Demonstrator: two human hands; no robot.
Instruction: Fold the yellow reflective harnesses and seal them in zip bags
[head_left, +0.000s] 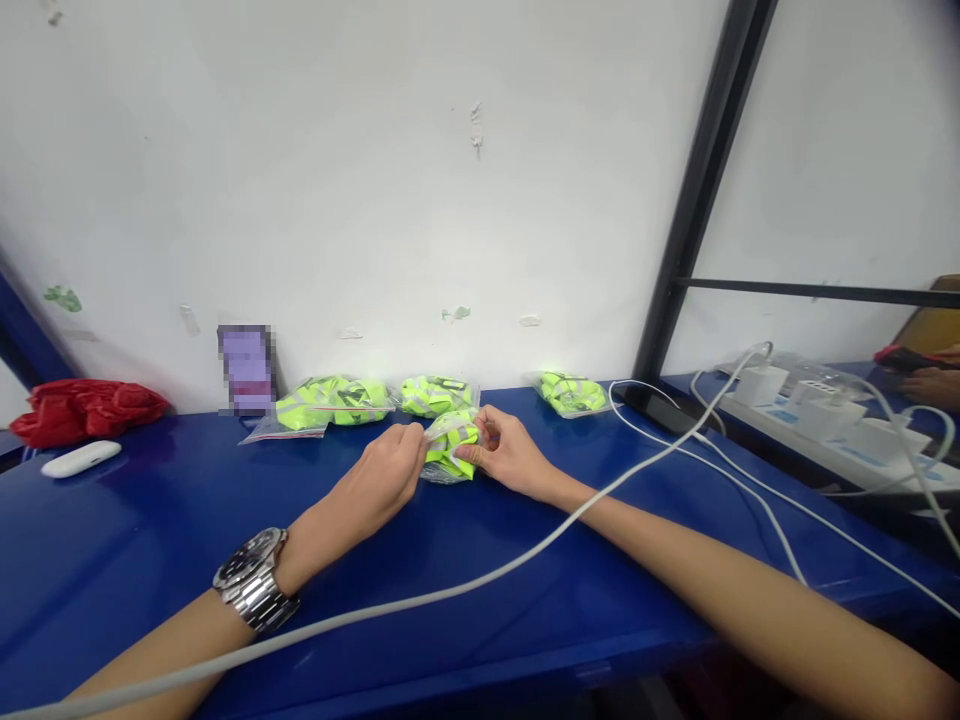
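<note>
Between my two hands is a clear plastic bag (452,445) with bright yellow-green fabric and grey reflective strips folded inside. My left hand (390,462), with a metal watch on its wrist, is closed at the bag's left edge. Thumb and fingers of my right hand (511,455) pinch the bag's right side. Just behind it lies a similar bag (435,396) against the wall. A larger bag (334,402) of the same fabric sits to the left, its clear flap spread on the table. Another such bag (574,393) rests on the right.
A phone (249,370) leans on the wall. Red crumpled plastic (88,410) and a white case (81,459) lie at the left. A white cable (480,582) crosses above the blue table (360,650). Power strips with chargers (832,415) and a dark phone (660,411) are at right.
</note>
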